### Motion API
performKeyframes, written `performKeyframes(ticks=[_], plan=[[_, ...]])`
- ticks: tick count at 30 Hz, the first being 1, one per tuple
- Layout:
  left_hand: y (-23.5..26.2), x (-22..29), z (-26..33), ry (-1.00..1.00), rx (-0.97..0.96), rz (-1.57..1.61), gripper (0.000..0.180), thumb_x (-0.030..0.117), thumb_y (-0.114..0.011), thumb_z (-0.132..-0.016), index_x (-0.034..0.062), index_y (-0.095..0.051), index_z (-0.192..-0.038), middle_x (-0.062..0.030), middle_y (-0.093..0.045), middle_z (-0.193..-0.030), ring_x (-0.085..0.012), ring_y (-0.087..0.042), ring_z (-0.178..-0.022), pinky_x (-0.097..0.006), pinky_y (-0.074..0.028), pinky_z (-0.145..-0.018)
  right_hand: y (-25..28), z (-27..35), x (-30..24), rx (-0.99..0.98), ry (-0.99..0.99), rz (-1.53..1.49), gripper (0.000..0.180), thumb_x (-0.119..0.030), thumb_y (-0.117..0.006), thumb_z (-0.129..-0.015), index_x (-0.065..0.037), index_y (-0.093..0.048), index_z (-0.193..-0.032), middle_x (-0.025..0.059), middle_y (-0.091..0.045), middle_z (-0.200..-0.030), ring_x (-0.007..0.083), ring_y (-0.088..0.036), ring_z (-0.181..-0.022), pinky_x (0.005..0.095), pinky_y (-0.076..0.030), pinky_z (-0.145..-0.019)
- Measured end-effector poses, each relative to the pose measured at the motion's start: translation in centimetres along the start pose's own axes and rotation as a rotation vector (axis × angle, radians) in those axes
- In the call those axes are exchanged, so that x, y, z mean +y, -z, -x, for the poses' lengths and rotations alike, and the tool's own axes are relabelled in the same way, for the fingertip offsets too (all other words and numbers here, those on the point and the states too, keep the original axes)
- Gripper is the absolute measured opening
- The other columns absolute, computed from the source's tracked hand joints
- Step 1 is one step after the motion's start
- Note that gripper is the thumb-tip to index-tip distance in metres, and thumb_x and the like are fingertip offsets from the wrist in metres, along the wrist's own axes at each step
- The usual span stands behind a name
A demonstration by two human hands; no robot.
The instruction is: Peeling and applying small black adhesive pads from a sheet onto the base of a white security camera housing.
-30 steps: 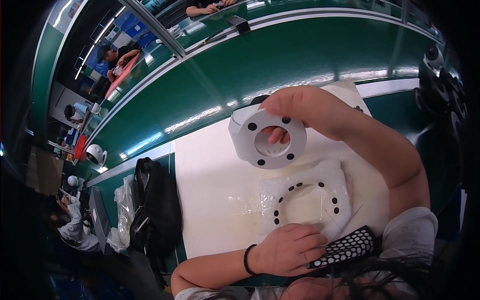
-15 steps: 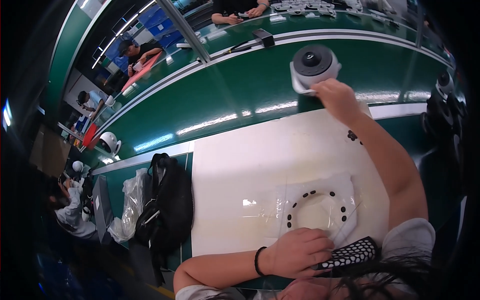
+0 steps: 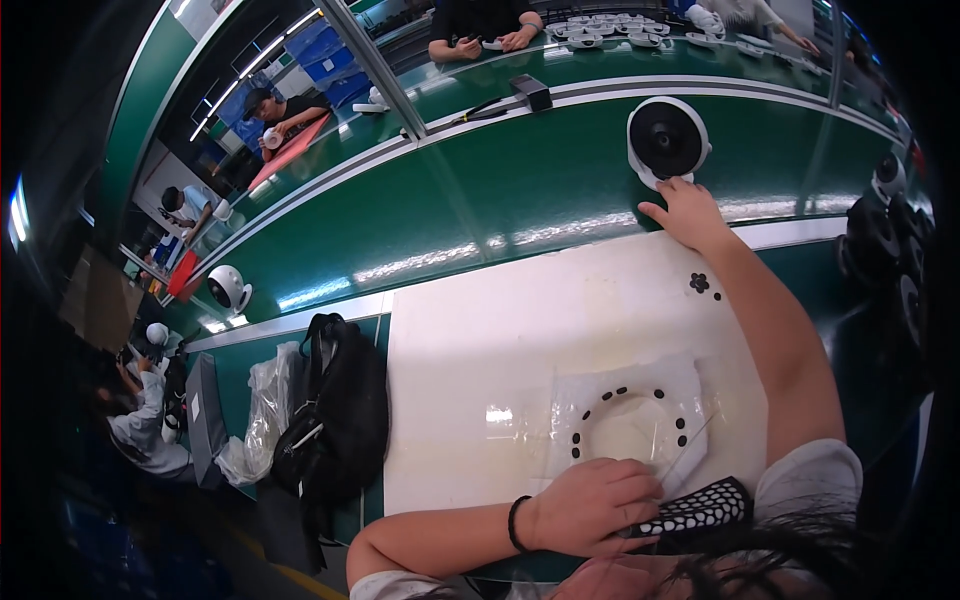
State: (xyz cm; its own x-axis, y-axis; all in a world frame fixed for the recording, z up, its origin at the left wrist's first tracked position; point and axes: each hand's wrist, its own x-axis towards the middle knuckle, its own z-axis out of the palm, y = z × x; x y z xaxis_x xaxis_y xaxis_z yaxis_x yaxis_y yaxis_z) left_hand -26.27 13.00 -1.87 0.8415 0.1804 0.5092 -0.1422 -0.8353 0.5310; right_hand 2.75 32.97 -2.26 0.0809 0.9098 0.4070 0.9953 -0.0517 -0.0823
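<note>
A white round-headed device with a black disc face (image 3: 665, 140) stands upright on the green conveyor surface at the far right; its exact kind is unclear. My right hand (image 3: 692, 215) reaches out to it, fingertips at its base and thumb stretched apart. Close to my body, my left hand (image 3: 590, 507) rests with loosely extended fingers at the lower edge of a white pad under clear film (image 3: 690, 380). Small black oval pads (image 3: 682, 424) sit around a pale ring on that film. Beside the left fingers lies a black-and-white patterned item (image 3: 705, 505).
A cream mat (image 3: 450, 400) covers my bench, with a black flower-shaped cluster (image 3: 699, 283) on it. A black bag (image 3: 335, 410) and clear plastic (image 3: 262, 410) lie left. Dark round parts (image 3: 880, 240) stand right. Another white device (image 3: 229, 288) stands far left; co-workers sit beyond.
The white device has gone from tilted in my right hand to upright on the green surface, slightly farther right. My right fingers have loosened from it. My left hand has stayed in place.
</note>
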Motion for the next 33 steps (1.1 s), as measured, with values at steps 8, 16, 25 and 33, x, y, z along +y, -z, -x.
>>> performKeyframes(ticks=[8,16,25,33], plan=[[-0.2,-0.2,0.0,0.000,-0.040,-0.015,0.024,0.027,-0.065,-0.073,0.0088,-0.060,-0.087,-0.0031,-0.057,-0.099,-0.0211,-0.055,-0.090,-0.031,-0.047,-0.068,-0.5,1.4,-3.6,0.164,0.459,-0.195,0.026,-0.025,-0.055,-0.080,-0.005,-0.061,-0.095,0.0070,-0.059,-0.102,0.0240,-0.051,-0.101,0.0401,-0.034,-0.092],[-0.2,0.0,0.3,0.021,-0.060,-0.018,0.025,0.027,-0.059,-0.076,0.0074,-0.058,-0.091,-0.0055,-0.055,-0.102,-0.0228,-0.052,-0.096,-0.031,-0.044,-0.075,8.1,8.3,-12.4,0.014,1.138,-0.939,0.024,-0.015,-0.057,-0.081,-0.012,-0.058,-0.105,0.0077,-0.058,-0.103,0.0233,-0.056,-0.093,0.0351,-0.044,-0.080],[-0.4,-1.3,0.4,-0.019,-0.078,-0.040,0.024,0.024,-0.068,-0.069,0.0076,-0.061,-0.085,-0.0057,-0.058,-0.097,-0.0217,-0.057,-0.087,-0.032,-0.048,-0.070,15.2,12.2,-12.5,0.122,1.458,-1.137,0.034,-0.030,-0.047,-0.089,0.000,-0.061,-0.081,0.0151,-0.060,-0.084,0.0307,-0.059,-0.076,0.0396,-0.047,-0.071],[-0.3,-1.4,0.6,0.005,-0.129,-0.040,0.026,0.022,-0.070,-0.067,0.0050,-0.061,-0.084,-0.0095,-0.058,-0.093,-0.0246,-0.058,-0.083,-0.035,-0.047,-0.069,15.2,11.4,-11.2,-0.244,1.462,-1.502,0.029,-0.024,-0.049,-0.089,0.002,-0.059,-0.090,0.0178,-0.058,-0.087,0.0312,-0.056,-0.077,0.0364,-0.047,-0.070]])
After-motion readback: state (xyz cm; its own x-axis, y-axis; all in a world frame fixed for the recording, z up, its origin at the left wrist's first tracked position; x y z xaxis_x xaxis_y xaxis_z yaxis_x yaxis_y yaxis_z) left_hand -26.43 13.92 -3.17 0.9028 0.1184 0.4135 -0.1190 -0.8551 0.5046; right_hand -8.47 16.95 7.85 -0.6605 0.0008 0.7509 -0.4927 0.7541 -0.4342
